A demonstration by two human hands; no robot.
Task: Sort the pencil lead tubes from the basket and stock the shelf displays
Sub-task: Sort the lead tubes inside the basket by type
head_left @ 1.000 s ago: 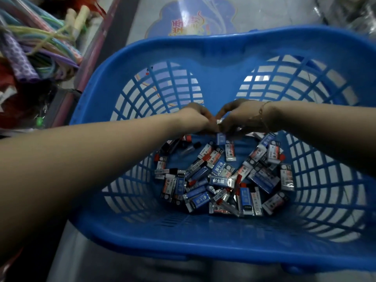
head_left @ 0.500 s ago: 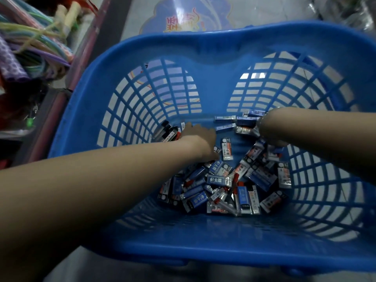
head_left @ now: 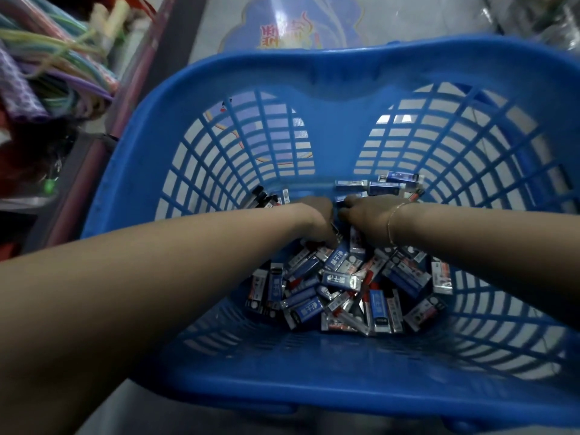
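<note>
Down in the blue basket (head_left: 201, 89), both hands are buried among the pencil lead tubes (head_left: 337, 282), which lie in a loose heap across the basket's bottom, most of them on the near side. The tubes are small flat packs, some with blue labels, some with red and white ones, lying at all angles and overlapping.

The left hand (head_left: 317, 219) reaches in from the left, knuckles up, its fingers curled downward into the pile; whether it grips a tube cannot be told, since the fingertips are hidden. The right hand (head_left: 365, 215) comes in from the right, just beside the left one, almost touching it. Its fingers are also bent down toward the tubes, and what they hold, if anything, is not visible. A thin bracelet (head_left: 390, 222) sits on the right wrist.

A small row of blue packs (head_left: 384, 186) lies apart from the main heap, against the far wall of the basket just beyond the hands. A few dark tubes (head_left: 262, 196) rest near the far left wall.

Outside the basket, on the left, hang bundles of pastel-coloured cords (head_left: 53, 61). Beyond the far rim, a blue floor sticker (head_left: 288, 23) with red characters shows on the pale floor.
</note>
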